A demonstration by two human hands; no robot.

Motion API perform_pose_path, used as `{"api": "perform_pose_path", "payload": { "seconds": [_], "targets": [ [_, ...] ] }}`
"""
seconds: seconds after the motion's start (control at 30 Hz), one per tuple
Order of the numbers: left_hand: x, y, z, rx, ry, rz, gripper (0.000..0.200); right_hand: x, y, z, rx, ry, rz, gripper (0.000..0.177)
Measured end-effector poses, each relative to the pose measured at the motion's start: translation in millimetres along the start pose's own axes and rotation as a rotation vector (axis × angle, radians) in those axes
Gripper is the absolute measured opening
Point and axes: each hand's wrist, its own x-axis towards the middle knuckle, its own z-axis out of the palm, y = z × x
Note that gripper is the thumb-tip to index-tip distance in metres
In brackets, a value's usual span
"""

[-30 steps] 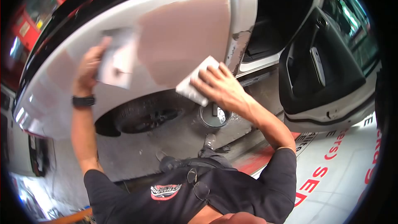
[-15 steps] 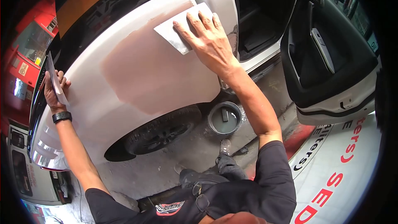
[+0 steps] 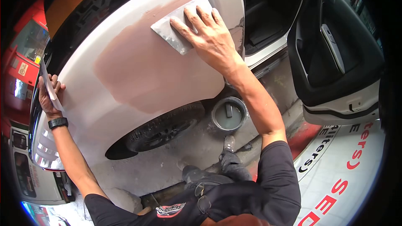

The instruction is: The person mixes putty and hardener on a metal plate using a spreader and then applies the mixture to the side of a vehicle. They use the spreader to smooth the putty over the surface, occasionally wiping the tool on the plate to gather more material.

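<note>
Spread over the white car fender (image 3: 83,88) is a smooth pinkish-brown patch of filler (image 3: 130,67). My right hand (image 3: 213,42) presses a wide, flat putty spreader (image 3: 178,27) against the upper right part of that patch, fingers lying splayed across its face. Grey-white smears mark the spreader's lower edge. At the far left, my left hand (image 3: 51,96) grips a thin flat plate (image 3: 51,90), seen nearly edge-on, beside the front of the fender. Whatever lies on the plate's far side is hidden. A black watch sits on the left wrist.
Below the fender are the wheel (image 3: 163,132) and a bucket (image 3: 228,114) of cloudy water with a dark block in it. An open car door (image 3: 335,54) stands at right. A lettered banner (image 3: 343,171) lies lower right; a red vehicle (image 3: 29,46) is at left.
The view has shifted slightly. My right hand and the spreader sit a little higher and further left in view, the spreader's face now darker. My left hand still holds the plate.
</note>
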Motion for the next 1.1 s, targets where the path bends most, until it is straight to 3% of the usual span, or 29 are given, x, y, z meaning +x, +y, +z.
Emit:
{"api": "perform_pose_path", "payload": {
  "seconds": [0.73,0.9,1.1],
  "targets": [
    [4,12,-4,-0.074,-0.206,-0.094,0.045,-175,-54,100,0.145,0.091,0.179,0.053],
    [2,13,-19,-0.053,-0.139,-0.069,0.046,-191,-69,64,0.258,-0.124,0.261,0.052],
    [2,5,-3,0.018,-0.051,-0.032,0.040,-115,-39,7,0.185,-0.046,0.150,0.052]
  ]
}}
